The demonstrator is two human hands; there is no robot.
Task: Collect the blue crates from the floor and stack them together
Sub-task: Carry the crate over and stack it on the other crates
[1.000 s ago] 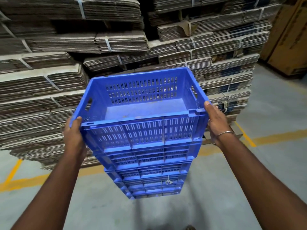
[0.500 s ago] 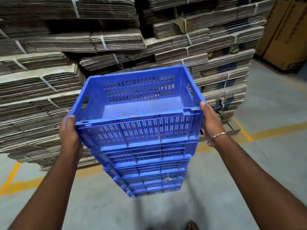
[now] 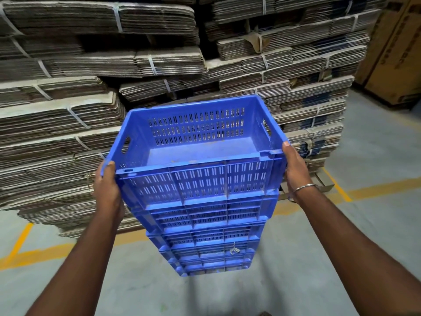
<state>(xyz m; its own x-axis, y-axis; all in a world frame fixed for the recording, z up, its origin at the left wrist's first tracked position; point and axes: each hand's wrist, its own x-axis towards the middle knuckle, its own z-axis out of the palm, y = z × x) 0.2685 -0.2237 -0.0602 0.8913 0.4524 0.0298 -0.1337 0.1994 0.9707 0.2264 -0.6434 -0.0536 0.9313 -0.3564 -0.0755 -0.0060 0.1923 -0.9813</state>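
Blue crates (image 3: 198, 185), stacked, gripped by left hand (image 3: 107, 190) and right hand (image 3: 296, 169).

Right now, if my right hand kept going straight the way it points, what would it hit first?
Probably the strapped cardboard bundles behind the blue crates; the right hand points along the crate's side towards them, though depth is unclear.

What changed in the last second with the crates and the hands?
Very little. The crate stack has drifted slightly left against the cardboard bundles behind, as the person carries it along. Nothing was picked up or let go: the left hand and right hand still grip the top crate's sides, and the crates remain nested, clear of the floor.
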